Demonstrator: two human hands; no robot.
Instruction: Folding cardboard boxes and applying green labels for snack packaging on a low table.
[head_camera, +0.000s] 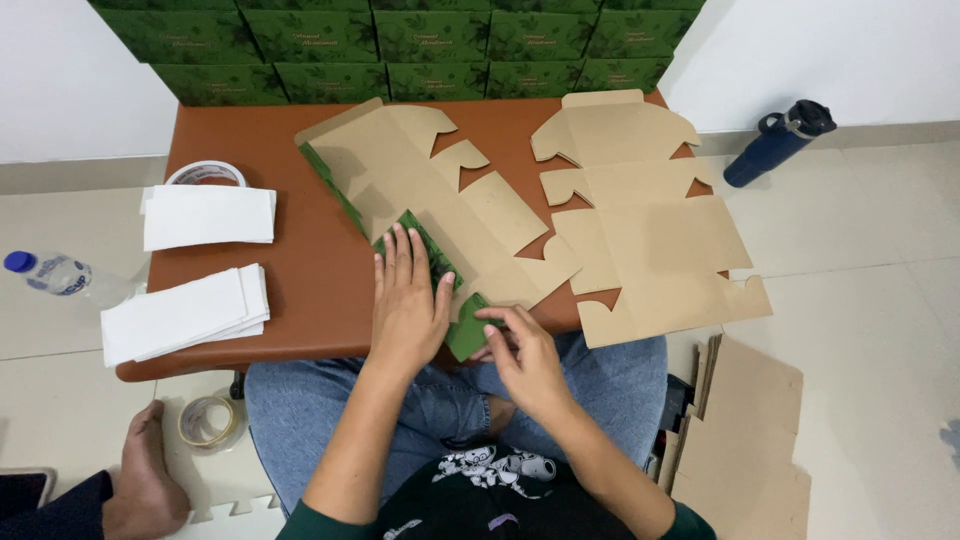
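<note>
A flat die-cut cardboard box blank (430, 190), brown on the upper side and green underneath, lies diagonally on the brown table (270, 200). My left hand (408, 300) presses flat on its folded green flap near the table's front edge. My right hand (520, 350) pinches the green end flap (467, 330) at the blank's near corner. A second flat brown blank (640, 220) lies unfolded to the right, overhanging the table's edge.
Two stacks of white paper (207, 215) (185, 315) and a tape roll (205, 173) sit on the table's left. Green boxes (400, 45) are stacked at the back. A dark bottle (780, 142), a clear bottle (55, 273), more cardboard (745, 430), another tape roll (208, 420) and another person's foot (145, 480) are on the floor.
</note>
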